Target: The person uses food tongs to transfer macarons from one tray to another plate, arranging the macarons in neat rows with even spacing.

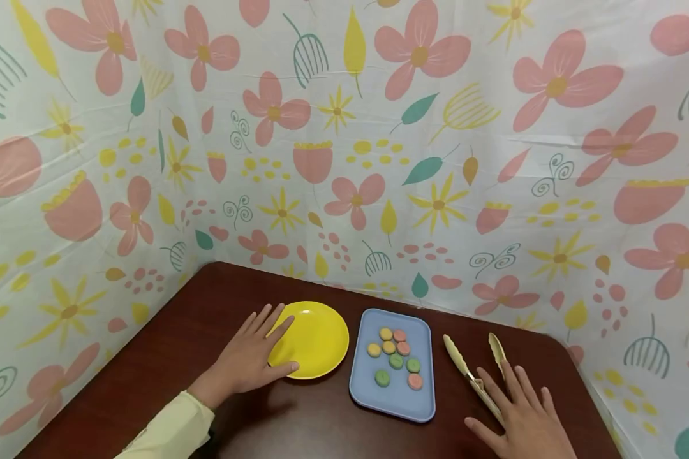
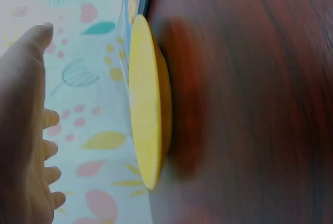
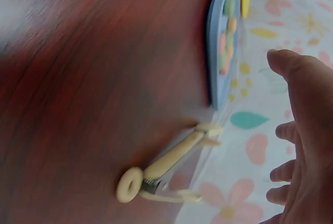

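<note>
A round yellow plate (image 1: 316, 341) lies on the dark wooden table, and my left hand (image 1: 252, 354) hovers at its left side with fingers spread. In the left wrist view that hand (image 2: 26, 130) is apart from the plate (image 2: 148, 104). My right hand (image 1: 525, 414) is held over the beige-tipped tongs (image 1: 462, 360), fingers spread, hiding part of their handle. The right wrist view has the tongs (image 3: 174, 156) on the table, away from the hand (image 3: 307, 130). Between the hands is a blue tray (image 1: 373, 395) bearing several small round yellow, pink and green macarons (image 1: 396, 361).
The brown table (image 1: 298, 421) has rounded far corners. A white curtain (image 1: 344, 159) printed with pink, yellow and teal flowers and leaves hangs along its back and sides. The tray stands to the right of the plate, with the tongs farther right.
</note>
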Available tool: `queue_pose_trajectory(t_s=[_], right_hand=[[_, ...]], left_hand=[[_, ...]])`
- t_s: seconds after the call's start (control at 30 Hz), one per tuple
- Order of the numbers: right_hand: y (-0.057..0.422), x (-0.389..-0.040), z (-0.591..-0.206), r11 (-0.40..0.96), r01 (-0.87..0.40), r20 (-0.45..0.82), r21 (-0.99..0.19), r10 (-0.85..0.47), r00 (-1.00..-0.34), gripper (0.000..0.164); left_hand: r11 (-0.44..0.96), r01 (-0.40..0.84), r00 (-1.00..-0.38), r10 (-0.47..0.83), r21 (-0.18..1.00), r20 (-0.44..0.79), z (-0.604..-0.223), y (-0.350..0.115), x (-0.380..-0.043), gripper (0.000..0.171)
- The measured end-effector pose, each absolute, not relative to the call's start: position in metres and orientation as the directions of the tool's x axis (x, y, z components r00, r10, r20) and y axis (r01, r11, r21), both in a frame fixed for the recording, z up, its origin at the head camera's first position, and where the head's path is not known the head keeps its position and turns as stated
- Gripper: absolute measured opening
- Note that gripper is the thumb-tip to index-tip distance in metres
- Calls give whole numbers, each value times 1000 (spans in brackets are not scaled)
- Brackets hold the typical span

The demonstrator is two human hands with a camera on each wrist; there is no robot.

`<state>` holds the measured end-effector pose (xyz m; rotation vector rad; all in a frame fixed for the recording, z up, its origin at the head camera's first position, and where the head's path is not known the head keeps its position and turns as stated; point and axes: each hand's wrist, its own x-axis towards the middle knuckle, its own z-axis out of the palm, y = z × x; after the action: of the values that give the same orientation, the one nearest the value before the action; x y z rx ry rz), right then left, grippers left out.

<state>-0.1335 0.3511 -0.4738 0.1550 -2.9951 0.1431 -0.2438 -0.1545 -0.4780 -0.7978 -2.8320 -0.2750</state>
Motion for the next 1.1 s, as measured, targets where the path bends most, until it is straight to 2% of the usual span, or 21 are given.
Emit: queue_pose_trajectory(t_s=[0.2,0.47,0.63,0.87,1.1], right_hand=[[376,-139,-483,989,-60,119,-135,-44,-992,98],[395,-144,-495,987,-60,136,-151,-40,-990,98],[399,-149,-494,980,16,53,-199,27,-998,104],[405,-155,-496,960,132,-77,-247,116,-990,113],[408,-162,-507,943,207,-115,-261,182,-976,122]], left_hand=[[842,493,-867,452,222,211,-488,-163,-255,98],[764,355,-928,355,539,109,-507,-172,-268,109],[670,250,-947,320,699,32,-517,-176,-274,118],[572,216,-948,315,791,31,-527,-177,-278,124],[551,186,-956,293,814,21,-536,-180,-280,127]])
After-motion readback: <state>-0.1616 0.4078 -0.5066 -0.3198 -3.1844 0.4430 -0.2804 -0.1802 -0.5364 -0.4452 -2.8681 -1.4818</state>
